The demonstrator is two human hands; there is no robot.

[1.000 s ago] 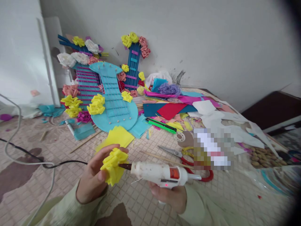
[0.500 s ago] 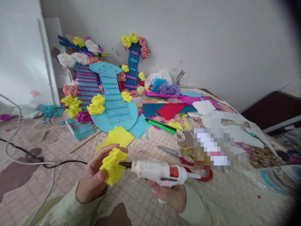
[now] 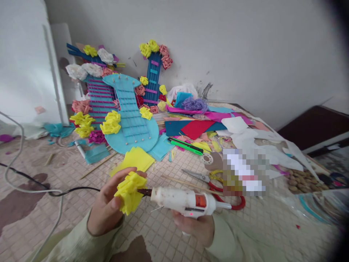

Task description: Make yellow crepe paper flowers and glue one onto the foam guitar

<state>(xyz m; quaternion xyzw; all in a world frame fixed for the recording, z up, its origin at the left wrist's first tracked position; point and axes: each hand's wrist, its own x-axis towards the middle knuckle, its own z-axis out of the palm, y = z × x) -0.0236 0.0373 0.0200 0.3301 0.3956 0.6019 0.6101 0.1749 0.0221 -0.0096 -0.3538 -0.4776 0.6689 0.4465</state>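
Observation:
My left hand grips a yellow paper flower with folded petals. In my right hand is a white hot glue gun with an orange panel and a small red light. Its dark nozzle points left and meets the flower's right side; whether glue is coming out cannot be seen. Behind the flower lie yellow paper sheets. Beyond them a light-blue paper guitar with strings and yellow flowers leans against other decorated pieces.
Scissors with red handles and thin wooden sticks lie behind the glue gun. A green cutter rests farther back, near coloured paper strips. Cables run across the left. Nuts or shells are piled at right.
Both hands, the flower and the glue gun keep nearly the same pose. The whole view has shifted very slightly; the nozzle still meets the flower.

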